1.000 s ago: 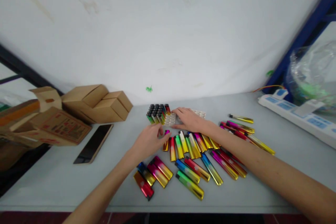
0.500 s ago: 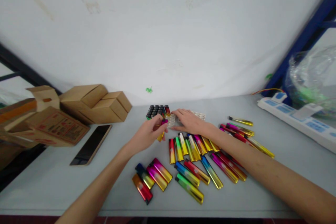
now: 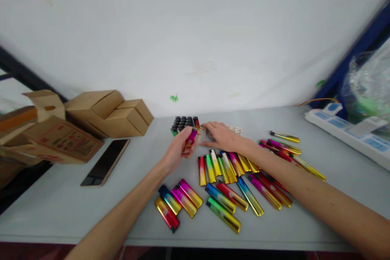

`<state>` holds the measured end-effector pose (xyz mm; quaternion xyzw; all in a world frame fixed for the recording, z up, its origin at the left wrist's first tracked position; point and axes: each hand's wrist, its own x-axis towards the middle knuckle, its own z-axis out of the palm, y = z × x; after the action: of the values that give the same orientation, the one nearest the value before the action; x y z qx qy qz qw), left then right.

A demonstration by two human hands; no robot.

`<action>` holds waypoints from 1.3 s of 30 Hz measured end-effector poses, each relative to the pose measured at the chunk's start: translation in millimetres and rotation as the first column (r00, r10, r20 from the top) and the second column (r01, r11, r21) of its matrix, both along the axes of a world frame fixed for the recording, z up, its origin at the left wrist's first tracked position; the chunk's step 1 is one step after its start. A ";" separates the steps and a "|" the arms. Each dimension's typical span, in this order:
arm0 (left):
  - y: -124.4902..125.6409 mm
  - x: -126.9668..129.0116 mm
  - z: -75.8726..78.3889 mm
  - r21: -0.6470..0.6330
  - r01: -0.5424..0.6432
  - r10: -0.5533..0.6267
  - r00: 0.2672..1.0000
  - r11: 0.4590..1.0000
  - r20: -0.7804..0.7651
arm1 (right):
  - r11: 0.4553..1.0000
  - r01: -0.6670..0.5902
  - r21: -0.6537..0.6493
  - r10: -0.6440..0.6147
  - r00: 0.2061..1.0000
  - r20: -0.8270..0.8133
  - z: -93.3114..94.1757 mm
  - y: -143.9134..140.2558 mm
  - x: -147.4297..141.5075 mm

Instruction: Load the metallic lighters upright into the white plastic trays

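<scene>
Lighter (image 3: 190,139), magenta-topped, is pinched in the left hand (image 3: 176,146); white cell tray (image 3: 202,134) lies at its two o'clock, under the half-spread right hand (image 3: 224,136), nothing visibly grasped. Brace the tray; avoid knocking upright lighters (image 3: 183,122) at twelve o'clock.

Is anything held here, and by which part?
The left hand holds a magenta lighter by its body; the right hand lies over the white tray, any grip unclear.

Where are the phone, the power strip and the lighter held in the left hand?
Phone (image 3: 105,163), head view: middle of its dark screen.
Power strip (image 3: 353,138), head view: white casing.
Held lighter (image 3: 190,139), head view: purple body.
</scene>
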<state>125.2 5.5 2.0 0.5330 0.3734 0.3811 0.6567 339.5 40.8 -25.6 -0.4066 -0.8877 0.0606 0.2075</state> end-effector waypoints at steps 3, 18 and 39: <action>-0.4 2.8 1.9 -0.104 0.010 -0.014 0.999 0.995 -0.035 | 1.000 -0.003 0.011 0.003 1.000 0.015 -1.1 0.9 0.2; -5.5 9.4 -0.2 -0.078 -0.097 0.082 0.982 0.992 -0.169 | 1.000 -0.027 0.002 0.027 0.999 -0.025 -8.4 5.5 2.4; 28.5 -4.0 55.8 0.550 -0.134 0.233 0.966 0.825 -0.113 | 1.000 -0.009 0.025 0.008 1.000 0.010 -3.0 0.6 0.5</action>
<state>121.2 34.1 57.8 0.6883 0.3577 0.4834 0.4056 340.0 41.4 -28.6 -0.4006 -0.8911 0.0485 0.2079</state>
